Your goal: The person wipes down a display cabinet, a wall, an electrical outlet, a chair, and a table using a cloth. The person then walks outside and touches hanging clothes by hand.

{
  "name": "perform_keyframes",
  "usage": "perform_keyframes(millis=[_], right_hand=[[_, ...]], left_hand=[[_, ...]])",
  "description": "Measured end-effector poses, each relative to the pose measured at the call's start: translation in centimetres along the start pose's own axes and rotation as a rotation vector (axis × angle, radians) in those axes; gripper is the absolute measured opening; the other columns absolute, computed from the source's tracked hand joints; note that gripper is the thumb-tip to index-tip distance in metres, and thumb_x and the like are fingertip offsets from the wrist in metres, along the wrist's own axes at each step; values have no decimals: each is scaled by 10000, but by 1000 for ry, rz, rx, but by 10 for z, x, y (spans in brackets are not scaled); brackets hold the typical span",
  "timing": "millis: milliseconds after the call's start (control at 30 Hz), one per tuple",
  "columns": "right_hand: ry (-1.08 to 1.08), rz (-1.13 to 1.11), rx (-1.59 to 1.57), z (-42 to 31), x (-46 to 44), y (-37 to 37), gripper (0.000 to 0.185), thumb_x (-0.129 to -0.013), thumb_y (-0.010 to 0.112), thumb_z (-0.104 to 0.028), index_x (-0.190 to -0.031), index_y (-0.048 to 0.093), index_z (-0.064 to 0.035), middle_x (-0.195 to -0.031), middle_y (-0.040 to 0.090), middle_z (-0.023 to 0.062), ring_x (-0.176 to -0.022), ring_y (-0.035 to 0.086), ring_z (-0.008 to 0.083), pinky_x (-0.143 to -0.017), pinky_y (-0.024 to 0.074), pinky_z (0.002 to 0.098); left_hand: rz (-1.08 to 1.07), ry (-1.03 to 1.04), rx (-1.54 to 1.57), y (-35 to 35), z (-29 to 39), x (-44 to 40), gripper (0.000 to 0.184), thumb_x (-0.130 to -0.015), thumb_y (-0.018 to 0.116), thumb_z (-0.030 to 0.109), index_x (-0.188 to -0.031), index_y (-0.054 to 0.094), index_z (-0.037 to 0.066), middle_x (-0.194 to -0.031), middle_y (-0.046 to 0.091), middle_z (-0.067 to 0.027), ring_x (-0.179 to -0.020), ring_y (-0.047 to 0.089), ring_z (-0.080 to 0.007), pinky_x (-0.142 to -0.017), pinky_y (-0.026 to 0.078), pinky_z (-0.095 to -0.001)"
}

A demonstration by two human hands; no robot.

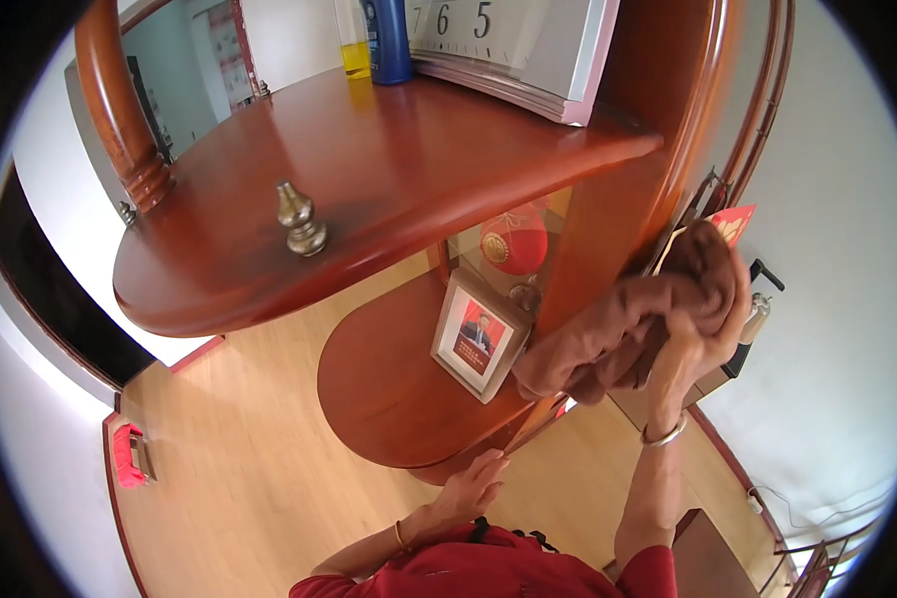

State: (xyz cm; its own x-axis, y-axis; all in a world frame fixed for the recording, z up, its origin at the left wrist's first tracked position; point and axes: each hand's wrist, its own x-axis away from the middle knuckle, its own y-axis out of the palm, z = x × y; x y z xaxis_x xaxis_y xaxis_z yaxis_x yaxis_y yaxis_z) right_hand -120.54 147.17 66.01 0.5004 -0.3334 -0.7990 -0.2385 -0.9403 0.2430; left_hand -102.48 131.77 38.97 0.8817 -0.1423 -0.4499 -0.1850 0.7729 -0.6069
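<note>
A brown cloth is bunched in my right hand, at the side of the upright wooden panel. The cloth's loose end hangs down to the left, in front of the panel's lower part. Low in the view, my left hand is at the edge of the lower shelf, its fingers stretched out with nothing seen in them. Whether they press on the wood I cannot tell. A framed picture stands tilted on that shelf, just left of the cloth.
The upper shelf carries a brass finial, a blue bottle, a bottle of yellow liquid and a large clock. A red round ornament sits behind the frame. A red-covered object lies on the floor.
</note>
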Motion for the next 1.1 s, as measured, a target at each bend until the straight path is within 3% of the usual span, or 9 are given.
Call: perform_keyframes(millis=[100,267,333,433,567,700,833,900,1100], right_hand=[[11,-12,-1,-1,29,-12,635,-684,553,137,-1289,432,-12,-1213,529,123,-1140,527,243,-996,418,340],[-14,-132,51,-14,76,-19,671,-654,695,-7,-1274,441,-20,-1220,514,135,-1135,530,293,-1002,402,387],[-73,-761,-39,-31,81,-24,669,-644,714,-26,-1260,451,-20,-1214,512,178,-1114,531,368,-971,416,427],[-49,-950,122,-45,85,-22,664,-634,703,1,-1253,465,-17,-1253,490,220,-1138,512,385,-933,440,448],[247,-809,-27,-50,93,-46,648,-639,689,10,-1251,478,-19,-1271,490,207,-1191,488,345,-960,429,431],[279,-708,191,-38,106,-103,615,-679,654,32,-1266,479,-24,-1292,499,174,-1239,458,313,-999,403,416],[588,-476,465,-19,150,-189,587,-737,616,56,-1297,460,-20,-1208,570,155,-1186,500,260,-983,398,380],[836,-258,529,-26,169,-229,552,-781,588,47,-1312,448,-12,-1186,583,154,-1122,526,220,-927,420,348],[892,178,756,-31,257,-363,455,-847,560,-57,-1288,472,5,-1007,638,123,-921,582,178,-843,451,304]], left_hand=[[-112,-305,449,-24,31,-18,515,-847,594,84,-1307,373,17,-1392,350,-138,-987,598,-257,-751,528,-339],[-81,-356,1343,-29,56,-64,557,-888,588,179,-1364,328,52,-1425,321,-68,-1125,507,-199,-906,458,-360],[-52,-313,1576,-28,59,-74,580,-892,590,216,-1379,314,64,-1424,317,-50,-1155,479,-191,-953,429,-377],[-115,-320,1918,-36,67,-82,540,-889,588,262,-1347,366,81,-1366,401,-63,-1170,464,-201,-997,392,-398],[149,-467,1726,-74,84,-101,343,-927,505,257,-1196,489,44,-1158,571,-75,-1125,507,-226,-1040,358,-419],[437,-37,1687,-113,27,-130,229,-928,489,123,-1148,482,59,-1176,547,-86,-1089,534,-193,-994,395,-358],[754,113,757,-178,-44,-180,317,-857,580,50,-1159,481,57,-1126,536,-53,-1048,514,-174,-976,371,-315],[772,132,633,-213,-60,-218,362,-859,584,68,-1204,485,25,-1138,519,-46,-1090,483,-180,-987,356,-296],[683,-85,-181,-244,-42,-325,538,-747,625,61,-1256,470,-15,-1241,504,-178,-1161,452,-324,-975,371,-367]])
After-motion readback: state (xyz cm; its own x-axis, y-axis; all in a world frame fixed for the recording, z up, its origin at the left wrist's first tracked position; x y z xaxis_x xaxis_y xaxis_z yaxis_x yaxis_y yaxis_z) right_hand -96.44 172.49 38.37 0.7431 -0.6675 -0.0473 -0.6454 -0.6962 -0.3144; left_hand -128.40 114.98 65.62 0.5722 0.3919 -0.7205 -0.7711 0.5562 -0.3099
